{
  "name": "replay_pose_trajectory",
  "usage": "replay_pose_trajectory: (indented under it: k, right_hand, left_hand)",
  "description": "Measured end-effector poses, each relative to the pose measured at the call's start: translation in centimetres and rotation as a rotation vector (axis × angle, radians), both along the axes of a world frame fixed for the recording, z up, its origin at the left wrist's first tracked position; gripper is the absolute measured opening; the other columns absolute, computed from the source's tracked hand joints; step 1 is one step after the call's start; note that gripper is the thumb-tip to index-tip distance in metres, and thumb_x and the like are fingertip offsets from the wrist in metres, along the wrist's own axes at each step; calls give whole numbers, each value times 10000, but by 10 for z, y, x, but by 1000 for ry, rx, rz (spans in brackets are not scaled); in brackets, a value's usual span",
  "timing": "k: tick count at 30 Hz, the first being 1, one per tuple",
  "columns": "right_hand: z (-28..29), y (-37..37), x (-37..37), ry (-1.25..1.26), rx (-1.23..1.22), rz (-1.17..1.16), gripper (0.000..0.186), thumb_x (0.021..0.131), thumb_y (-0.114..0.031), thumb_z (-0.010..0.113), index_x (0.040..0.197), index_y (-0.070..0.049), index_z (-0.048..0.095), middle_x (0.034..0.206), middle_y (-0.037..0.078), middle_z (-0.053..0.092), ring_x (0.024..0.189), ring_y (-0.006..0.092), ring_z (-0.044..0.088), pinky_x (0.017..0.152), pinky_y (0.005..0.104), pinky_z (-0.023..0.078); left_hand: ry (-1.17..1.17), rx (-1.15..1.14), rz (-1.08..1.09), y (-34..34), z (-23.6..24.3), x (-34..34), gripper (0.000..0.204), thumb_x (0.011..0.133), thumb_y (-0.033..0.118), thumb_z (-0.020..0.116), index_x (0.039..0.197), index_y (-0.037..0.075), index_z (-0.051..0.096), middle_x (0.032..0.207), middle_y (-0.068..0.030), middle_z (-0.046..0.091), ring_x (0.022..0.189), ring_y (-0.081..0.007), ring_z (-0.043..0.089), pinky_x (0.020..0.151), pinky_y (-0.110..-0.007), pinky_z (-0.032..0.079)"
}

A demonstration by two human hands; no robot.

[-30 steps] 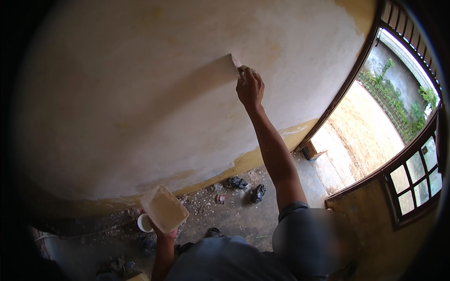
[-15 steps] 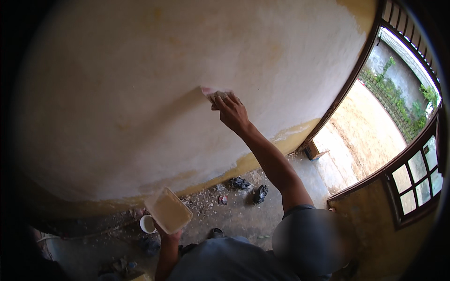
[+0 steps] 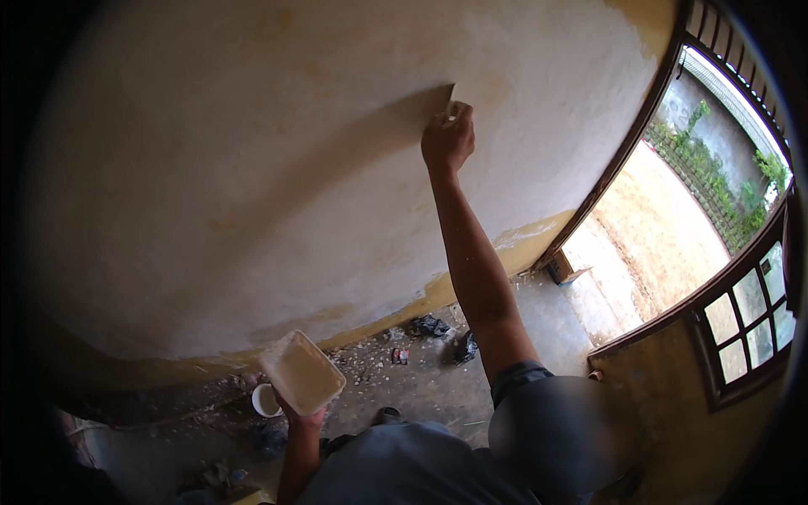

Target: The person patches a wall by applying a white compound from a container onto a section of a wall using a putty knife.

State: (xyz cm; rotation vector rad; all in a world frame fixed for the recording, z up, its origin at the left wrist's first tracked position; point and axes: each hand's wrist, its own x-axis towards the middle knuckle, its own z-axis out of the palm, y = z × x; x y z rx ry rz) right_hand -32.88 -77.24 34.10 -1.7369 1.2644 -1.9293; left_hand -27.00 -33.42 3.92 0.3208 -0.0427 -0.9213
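Scraper, one of it, sits up at the fingertips of the right hand, in front of the wall, and I see it nearly edge-on. Half a second ago that hand was lower and further left, with the blade's broad face turned to me; now it has gone up and rightward. Its fingers are closed on the tool.

Nearest on my feed, low and to the left of it, the left hand grips one pale tray by its lower end, almost where it was before. I cannot tell how much lies in the tray.

Just left of the left hand is one white tub. Past the hands, on the floor strewn with pale crumbs, I count two black plastic bundles, one clear of the right arm and one now partly behind it, plus one small red packet between the two hands.

The wall, whitish with yellow along its foot, meets the blade's shadow; whether the edge touches, I can't say. Well right of the right hand are one cardboard box, one paned window and, beyond the doorway, green plants.
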Motion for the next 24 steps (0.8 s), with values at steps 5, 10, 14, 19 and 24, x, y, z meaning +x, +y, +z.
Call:
replay_pose_trajectory:
  k: [5, 10, 14, 19, 24]
  right_hand:
    - [-45, 35, 14, 535, -578, 344, 220, 802, -97, 662, 1016, -89, 613, 959, 126, 656, 868, 326, 614, 727, 425, 516]
    - [-69, 11, -24, 71, -342, 140, 221, 826, -87, 590, 1047, -96, 595, 938, 144, 657, 890, 365, 618, 744, 463, 498]
    - [-24, -45, -60, -204, -175, -147, 168, 862, -118, 567, 1019, -99, 625, 938, 162, 673, 883, 387, 627, 770, 475, 476]
    - [11, -69, -80, -82, -118, -129, 144, 867, -145, 577, 983, -111, 656, 924, 163, 692, 905, 376, 645, 794, 461, 481]
    - [-11, -59, -69, 9, -125, -25, 108, 875, -150, 591, 954, -115, 656, 910, 140, 697, 895, 379, 647, 778, 469, 485]
  left_hand:
    - [38, 22, 33, 4, -7, 3, 539, 933, 537, 461, 1343, 189, 491, 1291, -28, 574, 1184, -272, 555, 1003, -483, 441]
    - [-194, 67, 84, 5, -10, 2, 527, 945, 541, 434, 1339, 196, 490, 1277, -21, 577, 1172, -266, 560, 990, -481, 452]
    - [-48, -14, 21, 17, 9, 7, 541, 960, 533, 410, 1385, 198, 437, 1339, -20, 530, 1223, -256, 517, 1013, -477, 433]
    - [65, 38, 63, 18, 14, 1, 544, 939, 556, 437, 1345, 197, 489, 1282, -21, 576, 1176, -271, 557, 995, -486, 446]
    - [72, -19, 44, 20, 5, 2, 554, 930, 556, 446, 1371, 222, 476, 1336, -12, 549, 1221, -265, 527, 1012, -495, 424]
